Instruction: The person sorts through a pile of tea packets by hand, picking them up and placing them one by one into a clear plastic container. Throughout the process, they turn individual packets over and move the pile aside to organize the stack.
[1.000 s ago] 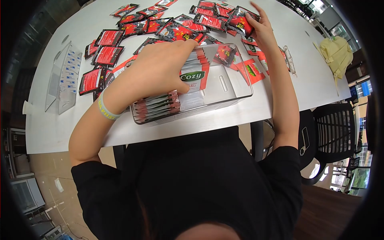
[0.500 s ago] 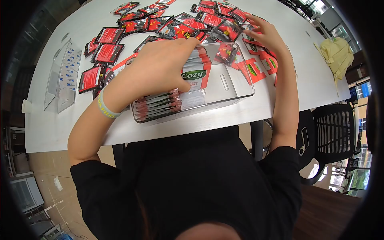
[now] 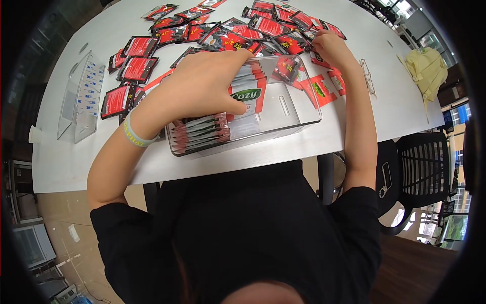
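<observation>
A clear plastic bin (image 3: pixel 298 123) near the table's front edge holds rows of upright sachets, one with a green Cozy label (image 3: pixel 246 95). Above its left part, my left hand (image 3: pixel 207 83) is open, thumb and fingers spread across the packed sachets. My right hand (image 3: pixel 331 49) is closed at the right end of the loose pile, its fingertips pinching a red sachet mostly hidden beneath them. Below that hand, flat red sachets with green labels (image 3: pixel 319 90) lie to the right of the bin. A black-and-red sachet (image 3: pixel 286 69) shows at the bin's far right corner.
Many black-and-red sachets (image 3: pixel 171 34) are scattered across the far and left parts of the white table (image 3: pixel 253 163). A second clear bin (image 3: pixel 76 109) stands at left. A thin metallic item (image 3: pixel 368 78) lies right of my forearm. A pale yellow bag (image 3: pixel 426 73) is at far right.
My right hand has gone from spread fingers to a closed pinch at the pile's right end. The left hand stays over the bin, its thumb slightly shifted right.
</observation>
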Action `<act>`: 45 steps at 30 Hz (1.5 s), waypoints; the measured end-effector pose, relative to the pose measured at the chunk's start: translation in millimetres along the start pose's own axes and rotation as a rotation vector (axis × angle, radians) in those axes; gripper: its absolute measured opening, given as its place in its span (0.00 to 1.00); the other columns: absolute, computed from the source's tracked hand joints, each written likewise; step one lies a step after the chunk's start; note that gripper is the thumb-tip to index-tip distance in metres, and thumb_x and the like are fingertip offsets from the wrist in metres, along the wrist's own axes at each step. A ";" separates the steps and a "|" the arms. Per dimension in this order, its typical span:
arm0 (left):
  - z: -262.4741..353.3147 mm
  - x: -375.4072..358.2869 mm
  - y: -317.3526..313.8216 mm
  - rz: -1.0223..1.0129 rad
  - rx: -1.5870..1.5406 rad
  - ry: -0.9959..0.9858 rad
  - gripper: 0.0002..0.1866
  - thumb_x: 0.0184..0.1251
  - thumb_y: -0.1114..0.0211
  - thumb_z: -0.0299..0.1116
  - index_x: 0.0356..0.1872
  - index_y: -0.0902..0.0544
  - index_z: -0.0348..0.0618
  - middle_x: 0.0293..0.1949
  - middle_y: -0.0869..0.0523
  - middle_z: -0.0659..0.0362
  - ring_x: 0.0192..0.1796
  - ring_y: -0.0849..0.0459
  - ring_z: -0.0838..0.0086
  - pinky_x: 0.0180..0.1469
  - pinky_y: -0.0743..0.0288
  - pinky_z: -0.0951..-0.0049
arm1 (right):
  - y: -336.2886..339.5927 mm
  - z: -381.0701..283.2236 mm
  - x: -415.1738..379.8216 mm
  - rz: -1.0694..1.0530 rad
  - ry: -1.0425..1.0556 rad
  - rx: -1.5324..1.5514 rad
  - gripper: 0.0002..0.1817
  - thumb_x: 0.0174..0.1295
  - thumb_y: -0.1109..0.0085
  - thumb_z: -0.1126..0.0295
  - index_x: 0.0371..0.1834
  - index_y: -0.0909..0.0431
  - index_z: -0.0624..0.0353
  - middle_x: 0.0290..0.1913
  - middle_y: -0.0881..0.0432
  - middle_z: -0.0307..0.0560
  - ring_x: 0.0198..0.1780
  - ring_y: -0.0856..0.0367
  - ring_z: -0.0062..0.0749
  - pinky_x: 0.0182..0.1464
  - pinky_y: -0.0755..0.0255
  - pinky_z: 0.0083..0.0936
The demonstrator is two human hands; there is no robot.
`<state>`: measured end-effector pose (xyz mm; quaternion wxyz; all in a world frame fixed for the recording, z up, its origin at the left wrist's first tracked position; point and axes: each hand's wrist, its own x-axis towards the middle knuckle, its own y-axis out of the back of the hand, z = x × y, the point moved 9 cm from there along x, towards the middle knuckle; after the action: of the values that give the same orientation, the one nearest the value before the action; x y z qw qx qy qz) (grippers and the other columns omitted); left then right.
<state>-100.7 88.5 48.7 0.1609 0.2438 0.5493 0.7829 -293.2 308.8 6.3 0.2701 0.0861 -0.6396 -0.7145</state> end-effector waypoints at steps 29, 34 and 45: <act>1.6 -0.3 -0.3 0.022 0.020 -0.028 0.41 0.37 0.27 0.37 0.60 0.27 0.33 0.38 0.14 0.48 0.41 0.14 0.57 0.41 0.21 0.61 | 1.4 5.1 -35.9 -0.393 -0.361 0.596 0.31 0.55 0.30 0.68 0.63 0.25 0.64 0.38 0.20 0.44 0.41 0.20 0.28 0.42 0.27 0.25; 1.7 0.1 -0.1 0.017 0.027 -0.024 0.41 0.37 0.27 0.38 0.60 0.27 0.33 0.38 0.14 0.48 0.41 0.14 0.56 0.42 0.21 0.61 | -3.2 14.7 -23.8 -0.319 -0.165 0.457 0.23 0.55 0.31 0.71 0.54 0.22 0.64 0.37 0.18 0.43 0.38 0.21 0.25 0.38 0.28 0.26; 1.9 1.6 -0.4 -0.018 0.011 -0.010 0.40 0.39 0.26 0.38 0.58 0.27 0.31 0.38 0.14 0.47 0.41 0.14 0.56 0.43 0.21 0.61 | 113.1 -55.4 -52.5 -0.009 0.258 1.335 0.25 0.59 0.33 0.76 0.60 0.30 0.55 0.39 0.17 0.46 0.33 0.14 0.27 0.33 0.17 0.23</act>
<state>-101.0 91.0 49.2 0.1697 0.2436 0.5548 0.7772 -191.9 282.8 94.1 0.2302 0.3218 -0.9058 -0.1519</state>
